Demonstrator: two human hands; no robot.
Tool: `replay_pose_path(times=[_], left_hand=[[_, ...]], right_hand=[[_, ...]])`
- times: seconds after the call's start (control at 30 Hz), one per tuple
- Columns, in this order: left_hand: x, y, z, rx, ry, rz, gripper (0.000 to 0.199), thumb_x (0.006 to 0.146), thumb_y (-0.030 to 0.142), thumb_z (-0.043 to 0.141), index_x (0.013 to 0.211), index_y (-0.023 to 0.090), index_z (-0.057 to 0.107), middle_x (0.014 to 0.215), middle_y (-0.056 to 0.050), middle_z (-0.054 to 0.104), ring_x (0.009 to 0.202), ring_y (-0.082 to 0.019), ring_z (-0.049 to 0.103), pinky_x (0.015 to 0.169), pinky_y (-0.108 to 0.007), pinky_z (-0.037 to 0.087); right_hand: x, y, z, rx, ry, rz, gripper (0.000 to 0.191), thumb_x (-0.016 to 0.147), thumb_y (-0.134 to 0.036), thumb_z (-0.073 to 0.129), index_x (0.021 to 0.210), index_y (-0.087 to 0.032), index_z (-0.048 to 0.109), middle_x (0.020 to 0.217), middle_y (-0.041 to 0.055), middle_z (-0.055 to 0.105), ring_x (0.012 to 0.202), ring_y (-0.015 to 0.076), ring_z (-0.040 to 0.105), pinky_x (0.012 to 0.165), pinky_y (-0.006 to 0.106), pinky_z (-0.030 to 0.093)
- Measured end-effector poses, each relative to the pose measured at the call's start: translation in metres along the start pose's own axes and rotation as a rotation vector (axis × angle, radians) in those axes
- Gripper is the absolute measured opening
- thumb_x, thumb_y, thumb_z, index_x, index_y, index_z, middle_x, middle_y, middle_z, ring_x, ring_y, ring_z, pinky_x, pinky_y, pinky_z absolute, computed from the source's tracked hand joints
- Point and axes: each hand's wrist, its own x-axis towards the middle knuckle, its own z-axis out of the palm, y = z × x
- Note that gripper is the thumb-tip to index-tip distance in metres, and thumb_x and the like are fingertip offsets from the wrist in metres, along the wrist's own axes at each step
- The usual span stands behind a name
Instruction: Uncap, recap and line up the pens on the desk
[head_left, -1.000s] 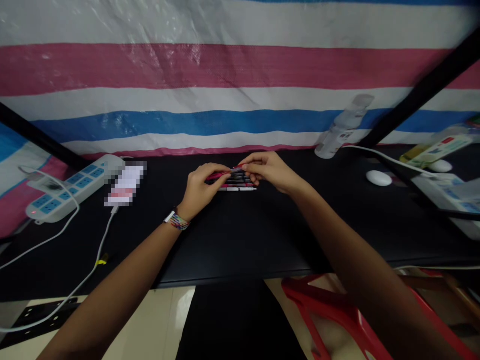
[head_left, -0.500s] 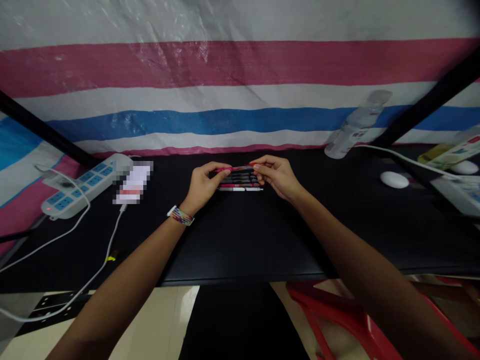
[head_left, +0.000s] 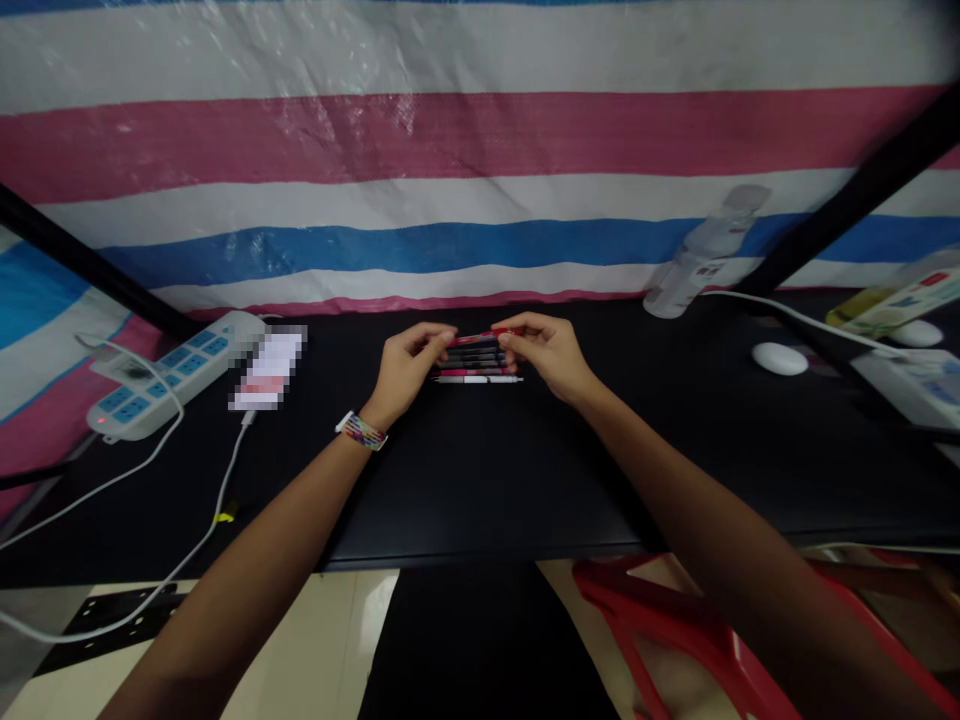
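Observation:
Between the fingertips of both hands is a red pen [head_left: 478, 339], lying crosswise at the far side of a row of pens. My left hand [head_left: 409, 368] pinches its left end with thumb and fingers, and my right hand [head_left: 551, 357] is closed on its right end. Just nearer to me, several dark pens [head_left: 477, 357] lie side by side, their ends partly covered by my fingers. A red-and-black pen [head_left: 480, 371] and a white pen [head_left: 478, 380] form the near edge of the row. Whether the held pen touches the table is unclear.
On the black table [head_left: 480, 480], a power strip [head_left: 172, 370] and a blurred-out phone [head_left: 268, 368] on a white cable lie at left. To the right stand a clear bottle [head_left: 697, 262] and a white mouse-like object [head_left: 780, 358]. A red stool [head_left: 660, 610] is below the edge.
The view has shifted slightly. More of the held pen's red body shows between my fingers, and my hands sit a little closer together. The row of pens looks unmoved.

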Motion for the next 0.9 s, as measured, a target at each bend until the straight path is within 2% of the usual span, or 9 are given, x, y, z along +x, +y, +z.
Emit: replay_pose_path(times=[0.07, 0.17, 0.4, 0.5, 0.6, 0.73, 0.8, 0.9], left_hand=[[0.0004, -0.0011, 0.0006, -0.019, -0.001, 0.048, 0.020, 0.092, 0.032, 0.084, 0.110, 0.023, 0.081, 0.089, -0.002, 0.078, 0.082, -0.017, 0.072, 0.078, -0.030, 0.058], [0.0001, -0.0017, 0.0014, -0.010, 0.025, 0.081, 0.015, 0.092, 0.030, 0.083, 0.105, 0.022, 0.080, 0.104, -0.005, 0.082, 0.094, -0.019, 0.075, 0.088, -0.033, 0.060], [0.0001, -0.0016, 0.0005, -0.006, 0.056, 0.014, 0.022, 0.089, 0.036, 0.085, 0.104, 0.021, 0.082, 0.104, -0.008, 0.084, 0.092, -0.021, 0.076, 0.087, -0.036, 0.062], [0.0006, -0.0004, -0.0011, 0.038, 0.036, -0.009, 0.024, 0.093, 0.045, 0.081, 0.090, 0.021, 0.083, 0.085, -0.006, 0.081, 0.077, -0.019, 0.072, 0.074, -0.032, 0.059], [0.0012, 0.0025, -0.0031, 0.103, 0.002, -0.028, 0.048, 0.101, 0.056, 0.069, 0.070, 0.022, 0.079, 0.060, -0.002, 0.066, 0.058, -0.015, 0.059, 0.059, -0.029, 0.047], [0.0015, 0.0068, -0.0049, 0.156, 0.017, 0.011, 0.057, 0.102, 0.063, 0.066, 0.063, 0.022, 0.074, 0.056, 0.000, 0.059, 0.056, -0.014, 0.054, 0.057, -0.029, 0.041], [0.0010, 0.0078, -0.0048, 0.174, 0.030, 0.021, 0.060, 0.102, 0.065, 0.066, 0.060, 0.022, 0.070, 0.054, 0.001, 0.056, 0.055, -0.014, 0.050, 0.056, -0.030, 0.039], [0.0000, 0.0073, -0.0035, 0.162, 0.048, -0.008, 0.072, 0.104, 0.068, 0.061, 0.049, 0.022, 0.056, 0.047, 0.002, 0.046, 0.048, -0.012, 0.043, 0.052, -0.031, 0.034]], right_hand=[[0.0007, 0.0002, -0.0025, 0.038, 0.037, 0.011, 0.026, 0.081, -0.039, 0.092, 0.101, -0.024, 0.084, 0.072, -0.0009, 0.067, 0.061, 0.0142, 0.059, 0.057, 0.032, 0.054], [0.0010, -0.0002, -0.0054, 0.103, 0.031, 0.052, 0.025, 0.081, -0.033, 0.091, 0.103, -0.024, 0.084, 0.076, -0.0013, 0.066, 0.063, 0.0131, 0.058, 0.058, 0.031, 0.052], [0.0006, -0.0025, -0.0037, 0.124, 0.020, 0.117, 0.027, 0.078, -0.032, 0.092, 0.101, -0.024, 0.082, 0.085, -0.0002, 0.069, 0.071, 0.0146, 0.065, 0.071, 0.035, 0.061], [0.0019, -0.0006, -0.0056, 0.089, 0.031, 0.102, 0.025, 0.078, -0.035, 0.092, 0.098, -0.024, 0.082, 0.085, 0.0004, 0.072, 0.074, 0.0157, 0.069, 0.079, 0.039, 0.064], [0.0030, 0.0019, -0.0082, 0.055, 0.022, 0.065, 0.029, 0.076, -0.040, 0.094, 0.095, -0.023, 0.082, 0.083, 0.0010, 0.074, 0.076, 0.0175, 0.073, 0.082, 0.040, 0.065], [0.0026, 0.0026, -0.0076, 0.059, -0.010, 0.067, 0.035, 0.076, -0.044, 0.096, 0.100, -0.023, 0.083, 0.086, 0.0018, 0.075, 0.077, 0.0175, 0.074, 0.079, 0.037, 0.065], [0.0024, 0.0030, -0.0054, 0.058, 0.016, 0.057, 0.034, 0.079, -0.048, 0.093, 0.099, -0.023, 0.083, 0.087, 0.0018, 0.074, 0.075, 0.0167, 0.073, 0.078, 0.037, 0.065], [0.0028, 0.0054, -0.0017, 0.042, 0.063, 0.012, 0.033, 0.081, -0.050, 0.091, 0.099, -0.024, 0.081, 0.084, 0.0007, 0.071, 0.073, 0.0163, 0.070, 0.078, 0.039, 0.065]])
